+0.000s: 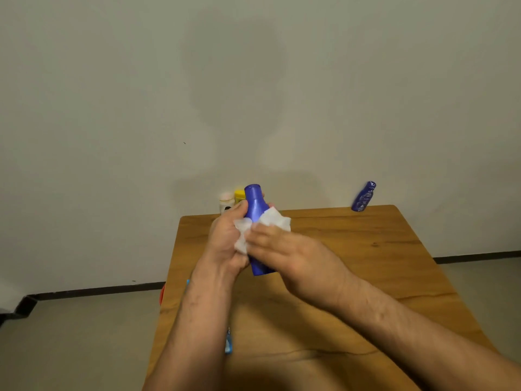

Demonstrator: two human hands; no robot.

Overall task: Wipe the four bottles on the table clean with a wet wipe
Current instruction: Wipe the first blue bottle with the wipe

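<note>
Left hand (225, 244): closed round the blue bottle (255, 213), holding it up over the worktop (352, 263), cap end away from the person.
Right hand (284, 249): fingers pressed flat on the wipe (275, 220), pinning it against the bottle's right side; not fully closed.
Wipe: white, crumpled, wrapped partly round the bottle's middle, one flap showing by the left palm.
Progress: this bottle looks mid-wipe. Which of the others are already clean cannot be told.
Left to do, by my reading: finish this one, set it down, then any not yet wiped.
Other bottles: a white bottle (226, 202) and a yellow-capped bottle (239, 195) stand close together at the far edge, partly hidden behind the hands; a second blue bottle (363, 196) stands at the far right corner, well apart.
Around: a blue packet (228, 342) at the near left edge, mostly hidden by the left forearm; something red (162, 294) beyond the left edge, unclear.
In the way: nothing between the hands and the far bottles.
</note>
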